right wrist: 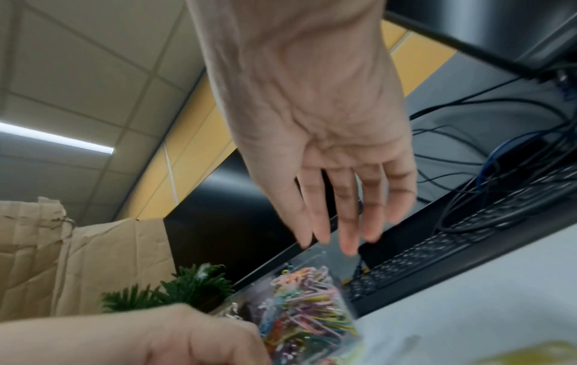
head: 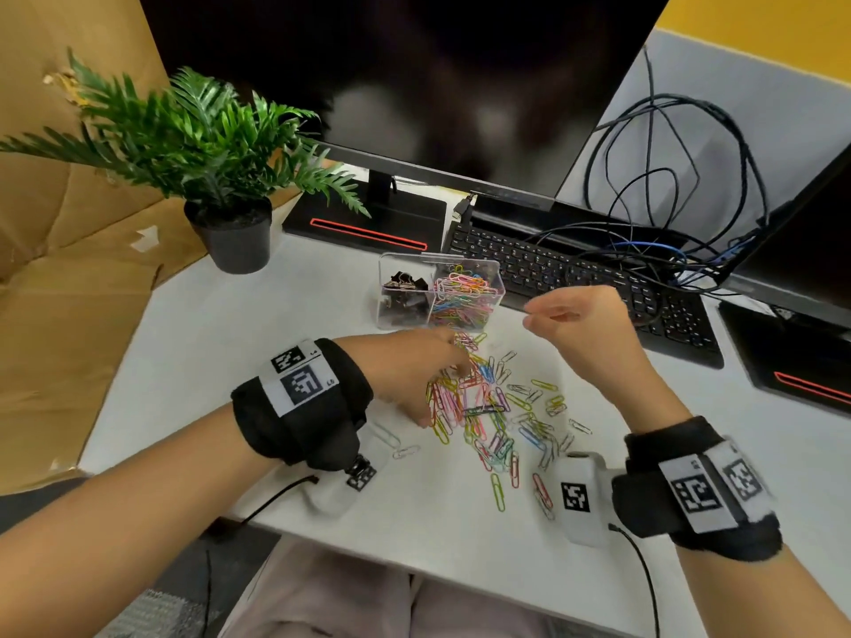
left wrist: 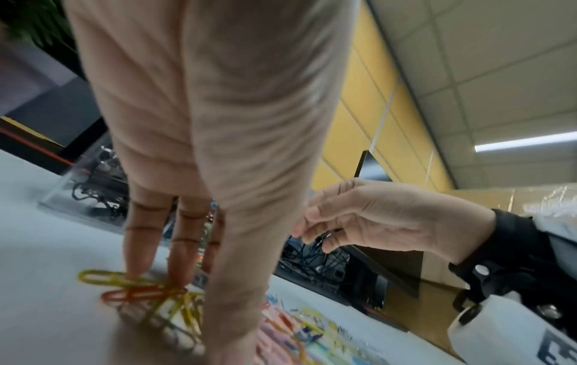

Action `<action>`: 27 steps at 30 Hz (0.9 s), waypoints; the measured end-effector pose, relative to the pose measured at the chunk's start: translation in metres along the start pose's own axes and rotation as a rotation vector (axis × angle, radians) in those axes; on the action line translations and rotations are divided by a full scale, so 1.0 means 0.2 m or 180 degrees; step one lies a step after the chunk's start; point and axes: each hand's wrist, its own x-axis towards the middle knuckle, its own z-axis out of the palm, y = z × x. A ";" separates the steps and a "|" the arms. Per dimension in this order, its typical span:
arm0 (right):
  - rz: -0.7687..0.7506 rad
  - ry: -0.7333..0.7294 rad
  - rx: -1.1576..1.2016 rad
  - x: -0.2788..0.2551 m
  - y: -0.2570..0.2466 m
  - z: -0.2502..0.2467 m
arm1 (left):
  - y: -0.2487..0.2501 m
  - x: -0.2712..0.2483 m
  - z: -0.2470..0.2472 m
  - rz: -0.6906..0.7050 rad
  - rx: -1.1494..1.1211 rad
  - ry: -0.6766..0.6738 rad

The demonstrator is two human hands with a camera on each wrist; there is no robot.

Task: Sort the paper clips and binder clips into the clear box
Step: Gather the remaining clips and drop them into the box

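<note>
Loose paper clips [head: 483, 407] are raked together on the bench [head: 230, 361] by the left hand's [head: 414, 366] straight fingers [left wrist: 140, 237], for gathering; the right hand [head: 580, 322] hangs relaxed and empty beside the clear box [head: 400, 264].

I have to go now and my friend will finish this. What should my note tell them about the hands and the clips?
Left hand: fingers pressing down on the loose paper clips on the table.
Right hand: open, empty, raised beside the clear box.
Done: binder clips fill the box's left compartment, many paper clips the right one.
Left: the big scattered pile goes into the right compartment.
</note>
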 end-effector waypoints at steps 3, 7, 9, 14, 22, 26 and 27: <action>0.0292 -0.0436 -0.0183 -0.04 0.11 0.00 | 0.04 0.04 -0.01 0.0086 0.0248 0.0200; 0.0360 -0.0756 -0.0163 -0.09 0.19 0.00 | 0.07 0.08 -0.03 0.0007 0.0342 0.0365; 0.0353 -0.0815 -0.0133 -0.11 0.21 -0.01 | 0.07 0.09 -0.05 -0.0056 0.0344 0.0410; 0.0244 -0.0843 0.0015 -0.12 0.24 -0.03 | 0.05 0.10 -0.05 -0.0175 0.0226 0.0579; -0.0100 -0.0816 0.0056 -0.11 0.18 0.00 | 0.07 -0.01 -0.19 -0.0313 -0.0973 0.1265; -0.0121 -0.0784 0.0109 -0.11 0.18 -0.02 | 0.10 -0.01 -0.31 -0.0332 -0.0770 0.1929; -0.0120 -0.0768 0.0125 -0.11 0.18 -0.02 | 0.10 0.00 -0.33 -0.0359 -0.0703 0.2077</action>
